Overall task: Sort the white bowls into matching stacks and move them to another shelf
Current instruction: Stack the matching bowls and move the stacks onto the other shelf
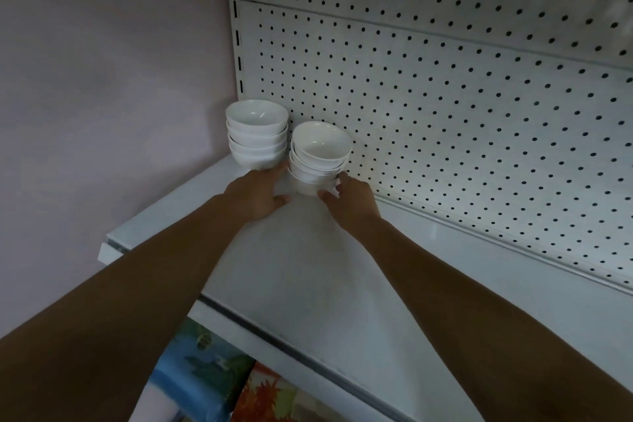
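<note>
White bowls stand in two stacks at the back left corner of a pale metal shelf [308,267], close against the perforated back panel [445,106]. The left stack [257,135] sits right in the corner, beside the slotted upright and the plain pinkish wall [102,79]; it holds about four bowls nested evenly and upright. The right stack [318,158] stands just beside it, slightly nearer the front edge, and its top bowl tilts a little toward the front.

Both arms reach in from the front edge of the shelf. The left hand [258,195] lies palm down on the shelf surface between the two stacks, its fingertips at the base of the left stack and its thumb pointing toward the right stack; the fingers are spread, not closed around anything. The right hand [349,197] cups the lower right side of the right stack, thumb at the front of the bottom bowl and fingers curled round the far side, touching it.

Below the front edge of the shelf, colourful printed packages [219,377] show on a lower level.
</note>
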